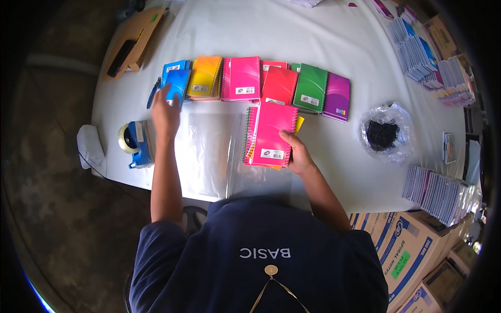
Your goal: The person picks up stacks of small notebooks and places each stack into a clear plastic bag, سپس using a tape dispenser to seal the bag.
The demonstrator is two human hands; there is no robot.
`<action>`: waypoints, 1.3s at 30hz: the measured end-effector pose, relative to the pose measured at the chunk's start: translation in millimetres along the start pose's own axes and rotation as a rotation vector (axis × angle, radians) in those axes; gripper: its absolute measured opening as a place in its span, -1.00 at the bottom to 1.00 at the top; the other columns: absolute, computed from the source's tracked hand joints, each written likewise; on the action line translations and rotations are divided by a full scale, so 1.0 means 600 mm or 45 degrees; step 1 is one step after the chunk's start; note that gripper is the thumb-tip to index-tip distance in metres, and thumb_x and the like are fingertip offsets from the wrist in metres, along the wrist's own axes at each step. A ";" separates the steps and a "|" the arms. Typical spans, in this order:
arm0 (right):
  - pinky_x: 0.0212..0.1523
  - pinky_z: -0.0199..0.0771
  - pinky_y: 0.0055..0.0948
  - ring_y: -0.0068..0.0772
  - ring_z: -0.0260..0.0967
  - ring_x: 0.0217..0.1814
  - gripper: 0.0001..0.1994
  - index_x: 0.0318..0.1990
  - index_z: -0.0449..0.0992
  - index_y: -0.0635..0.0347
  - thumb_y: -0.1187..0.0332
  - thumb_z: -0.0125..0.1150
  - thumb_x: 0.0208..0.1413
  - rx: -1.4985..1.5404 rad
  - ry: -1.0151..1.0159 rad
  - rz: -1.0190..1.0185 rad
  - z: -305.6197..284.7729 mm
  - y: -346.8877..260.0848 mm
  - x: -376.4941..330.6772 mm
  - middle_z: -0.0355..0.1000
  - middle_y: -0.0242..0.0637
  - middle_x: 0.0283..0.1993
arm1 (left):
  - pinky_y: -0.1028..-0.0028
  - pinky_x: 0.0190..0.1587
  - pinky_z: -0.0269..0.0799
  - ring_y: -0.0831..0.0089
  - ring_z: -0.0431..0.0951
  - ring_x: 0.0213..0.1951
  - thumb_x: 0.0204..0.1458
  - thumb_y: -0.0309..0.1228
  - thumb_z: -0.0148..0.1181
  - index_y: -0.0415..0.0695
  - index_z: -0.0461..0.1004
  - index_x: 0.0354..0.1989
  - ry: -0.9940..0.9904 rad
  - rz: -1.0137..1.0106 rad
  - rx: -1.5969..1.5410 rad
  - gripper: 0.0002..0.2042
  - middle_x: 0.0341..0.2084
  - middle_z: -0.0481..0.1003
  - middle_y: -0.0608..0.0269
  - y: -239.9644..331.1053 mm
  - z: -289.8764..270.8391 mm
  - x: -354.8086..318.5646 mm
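My right hand (300, 153) is closed on a small stack of spiral notebooks, thumb on top. A pink spiral notebook (274, 128) is uppermost in it, with yellow and orange edges and green and pink coils showing from those beneath. At the left end of a row of notebooks, my left hand (166, 116) has its fingers closed about the lower left edge of a blue spiral notebook (178, 82). Rightward along the row come piles of yellow notebooks (205, 75), pink notebooks (244, 78), red notebooks (280, 85), green notebooks (311, 87) and purple notebooks (337, 98).
Clear plastic sleeves (203, 148) lie before me. A blue tape dispenser (140, 144), a pen (153, 93) and a brown board (136, 44) are left. Rightward are a plastic bag with black contents (383, 135), notebook stacks (436, 190) and cartons (412, 250).
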State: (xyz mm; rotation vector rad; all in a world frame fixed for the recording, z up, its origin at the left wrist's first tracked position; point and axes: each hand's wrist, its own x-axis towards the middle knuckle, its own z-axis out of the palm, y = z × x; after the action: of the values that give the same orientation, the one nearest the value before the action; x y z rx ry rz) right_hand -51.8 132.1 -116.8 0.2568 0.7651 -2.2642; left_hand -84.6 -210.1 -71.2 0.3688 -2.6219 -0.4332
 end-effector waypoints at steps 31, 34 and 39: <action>0.18 0.19 -0.35 -0.37 0.18 0.16 -0.01 0.20 0.08 0.20 0.18 0.61 -0.43 -1.086 0.059 -0.968 0.009 0.162 -0.050 0.21 -0.23 0.08 | 0.41 0.15 0.19 0.38 0.26 0.08 -0.39 -0.66 0.17 -0.06 0.05 0.18 -0.934 -0.134 -1.626 -0.20 -0.01 0.21 0.23 0.141 -0.002 -0.296; 0.13 0.25 -0.39 -0.38 0.24 0.12 0.01 0.17 0.12 0.24 0.12 0.63 -0.50 -0.776 0.067 -1.011 0.030 0.149 -0.039 0.26 -0.22 0.03 | 0.41 0.17 0.15 0.38 0.23 0.10 -0.40 -0.63 0.18 -0.07 0.05 0.16 -1.002 -0.061 -1.678 -0.21 0.00 0.20 0.23 0.113 0.009 -0.275; 0.13 0.24 -0.38 -0.37 0.23 0.11 -0.01 0.17 0.12 0.24 0.10 0.60 -0.45 -0.871 0.128 -1.013 0.055 0.138 -0.057 0.25 -0.24 0.01 | 0.42 0.18 0.08 0.36 0.24 0.07 -0.35 -0.74 0.08 -0.12 0.05 0.15 -0.971 -0.062 -1.687 -0.26 -0.08 0.23 0.20 0.120 -0.005 -0.262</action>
State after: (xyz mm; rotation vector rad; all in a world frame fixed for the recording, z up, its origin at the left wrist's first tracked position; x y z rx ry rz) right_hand 31.4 85.2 -114.3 -0.3217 1.8844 -2.5016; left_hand 39.1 -93.5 -104.0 -0.2432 -2.2240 -2.4490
